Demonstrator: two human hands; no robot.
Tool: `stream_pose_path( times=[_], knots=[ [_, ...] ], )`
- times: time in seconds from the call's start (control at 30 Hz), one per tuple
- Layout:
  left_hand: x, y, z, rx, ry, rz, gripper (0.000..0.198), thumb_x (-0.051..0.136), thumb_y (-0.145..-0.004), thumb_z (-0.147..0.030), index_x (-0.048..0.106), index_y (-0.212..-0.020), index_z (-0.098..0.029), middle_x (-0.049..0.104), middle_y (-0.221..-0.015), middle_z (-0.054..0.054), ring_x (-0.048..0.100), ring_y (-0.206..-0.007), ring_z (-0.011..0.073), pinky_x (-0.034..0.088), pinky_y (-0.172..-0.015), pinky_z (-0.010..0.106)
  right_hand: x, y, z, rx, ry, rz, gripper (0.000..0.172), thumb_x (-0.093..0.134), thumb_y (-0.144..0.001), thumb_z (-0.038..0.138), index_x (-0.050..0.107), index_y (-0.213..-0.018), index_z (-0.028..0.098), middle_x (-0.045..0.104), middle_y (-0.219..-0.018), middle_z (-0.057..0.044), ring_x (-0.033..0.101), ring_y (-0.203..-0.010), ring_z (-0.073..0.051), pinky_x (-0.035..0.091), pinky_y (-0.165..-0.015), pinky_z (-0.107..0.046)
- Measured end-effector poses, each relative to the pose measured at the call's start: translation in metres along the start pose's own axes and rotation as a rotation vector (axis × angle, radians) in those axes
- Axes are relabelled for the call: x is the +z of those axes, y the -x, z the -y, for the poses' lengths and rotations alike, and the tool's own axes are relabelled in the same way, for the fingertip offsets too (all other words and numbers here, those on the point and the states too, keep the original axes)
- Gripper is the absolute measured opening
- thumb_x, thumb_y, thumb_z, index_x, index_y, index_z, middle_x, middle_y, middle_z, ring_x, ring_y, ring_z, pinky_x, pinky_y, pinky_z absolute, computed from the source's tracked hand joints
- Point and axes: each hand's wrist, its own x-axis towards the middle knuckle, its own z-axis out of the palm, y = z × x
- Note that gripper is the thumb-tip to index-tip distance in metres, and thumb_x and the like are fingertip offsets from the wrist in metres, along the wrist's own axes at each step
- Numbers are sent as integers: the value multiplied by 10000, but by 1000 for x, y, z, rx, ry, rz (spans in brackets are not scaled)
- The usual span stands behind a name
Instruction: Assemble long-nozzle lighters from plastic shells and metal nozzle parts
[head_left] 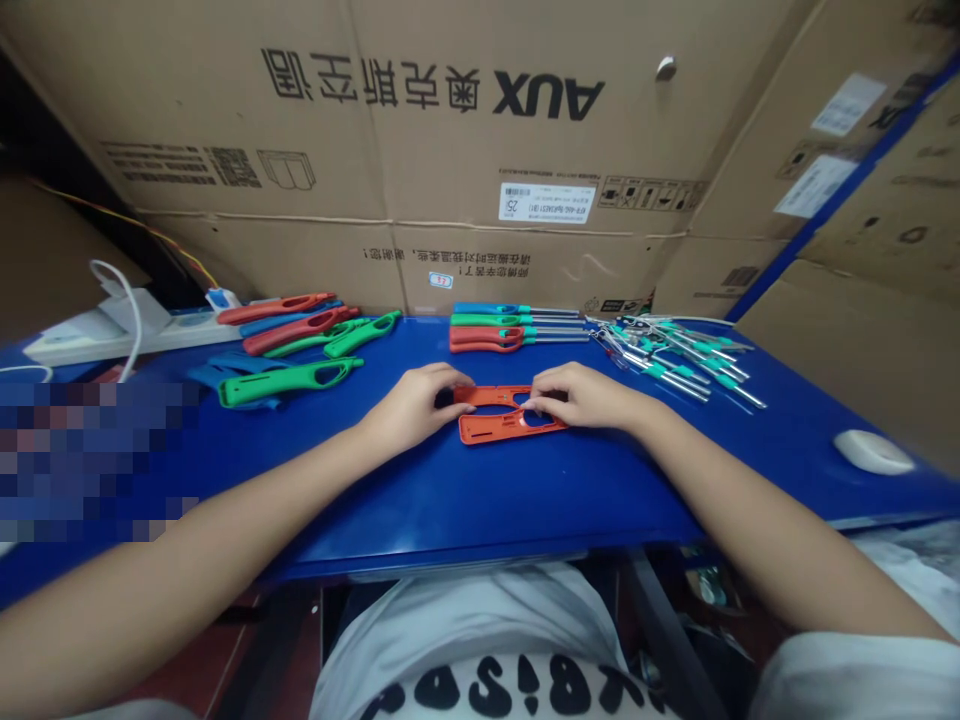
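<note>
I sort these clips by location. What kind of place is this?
Probably an assembly bench in a storeroom: cardboard cartons stacked behind, coloured plastic handle shells and metal-rod parts sorted on the blue table.

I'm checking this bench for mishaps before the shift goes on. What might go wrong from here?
The orange shells held by the left hand and right hand sit on the blue table and might slip out of line. The metal rods heaped near the right arm may scatter if brushed.
</note>
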Motion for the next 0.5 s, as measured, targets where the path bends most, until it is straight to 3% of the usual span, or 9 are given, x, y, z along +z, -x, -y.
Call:
stream_pose_path(
  times=[0.2,0.33,0.43,0.5],
  knots=[
    [0,0,0,48,-35,-32,291,647,-932,-405,729,-1067,-161,724,-1077,99,688,-988,244,553,-903,387,-1,-1,4,26,69,-6,456,630,-925,507,542,-622,179,552,-631,10,460,-574,-110,313,-581,-256],
    [0,3,-12,116,-106,-52,304,538,-996,-385,755,-1056,-181,683,-1190,116,640,-1108,265,526,-974,417,-28,12,-1,75,140,-153,504,490,-989,523,514,-614,187,528,-605,4,450,-573,-118,325,-601,-271],
    [-1,7,-26,167,-121,20,318,565,-983,-451,766,-1031,-209,671,-1215,105,624,-1124,260,510,-989,411,-57,34,-23,325,241,-418,435,489,-971,514,603,-703,190,601,-640,-18,506,-600,-144,351,-624,-284],
    [-2,9,-33,177,-135,81,358,639,-917,-546,768,-1016,-227,668,-1244,95,613,-1148,276,497,-997,427,-72,50,-45,514,308,-441,315,557,-919,450,660,-765,194,668,-691,-35,558,-631,-168,367,-629,-290]
  ],
)
